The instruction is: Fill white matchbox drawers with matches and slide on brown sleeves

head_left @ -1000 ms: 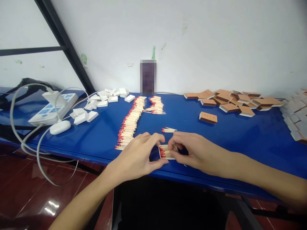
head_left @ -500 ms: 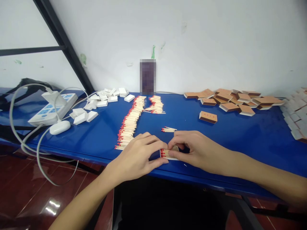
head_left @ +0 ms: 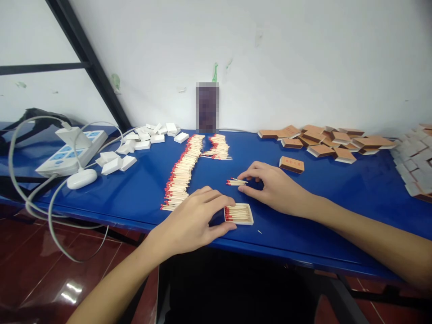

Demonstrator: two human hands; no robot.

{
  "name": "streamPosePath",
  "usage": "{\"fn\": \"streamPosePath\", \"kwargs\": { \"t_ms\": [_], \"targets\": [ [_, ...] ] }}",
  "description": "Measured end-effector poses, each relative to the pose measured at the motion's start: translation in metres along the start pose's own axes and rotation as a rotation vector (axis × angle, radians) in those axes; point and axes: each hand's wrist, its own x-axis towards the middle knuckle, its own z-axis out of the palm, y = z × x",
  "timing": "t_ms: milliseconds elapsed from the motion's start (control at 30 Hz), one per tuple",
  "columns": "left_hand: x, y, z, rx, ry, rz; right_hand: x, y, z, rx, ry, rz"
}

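Observation:
My left hand point(head_left: 194, 220) grips the left end of a small white matchbox tray point(head_left: 249, 221), thumb on the near side and fingers on the far side. Matches with red heads to the left lie inside the tray. Behind it, my right hand point(head_left: 270, 184) is at the right end of a small bunch of matches point(head_left: 232, 182) lying on the table. Its thumb and forefinger are apart, one on either side of the bunch. A long row of matches point(head_left: 184, 173) runs beyond my left hand, with a shorter pile of matches point(head_left: 220, 147) by its far end.
White trays point(head_left: 142, 145) lie at the back left, near a power strip point(head_left: 72, 153) with looping cables. Orange matchbox sleeves point(head_left: 315, 137) are heaped at the back right. One orange matchbox point(head_left: 292, 164) lies apart. Stacked boxes point(head_left: 416, 162) stand at the blue table's point(head_left: 337, 198) right.
My right hand has left the matches in the tray and moved back to the small bunch, uncovering the tray. My left hand still holds the tray in about the same place.

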Motion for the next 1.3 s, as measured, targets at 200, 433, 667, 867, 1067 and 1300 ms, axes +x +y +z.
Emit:
{"fn": "streamPosePath", "kwargs": {
  "t_ms": [200,433,667,867,1067,1300],
  "targets": [
    [0.0,0.0,-0.001,-0.01,0.002,-0.014,0.008,-0.01,-0.005,0.129,-0.074,0.067],
    [0.0,0.0,0.0,-0.025,-0.014,-0.017,0.004,-0.012,-0.023,0.132,-0.269,0.101],
    [0.0,-0.001,0.0,-0.038,-0.01,-0.02,-0.001,-0.016,-0.024,0.128,-0.245,0.058],
    [0.0,-0.001,0.0,-0.038,-0.003,-0.015,0.0,-0.017,-0.026,0.078,-0.237,0.043],
    [0.0,-0.001,0.0,-0.036,-0.001,-0.01,-0.006,-0.015,-0.024,-0.029,-0.243,-0.061],
    [0.001,-0.001,0.001,-0.035,-0.002,-0.003,-0.015,-0.014,-0.012,-0.248,-0.157,-0.279]
  ]
}}
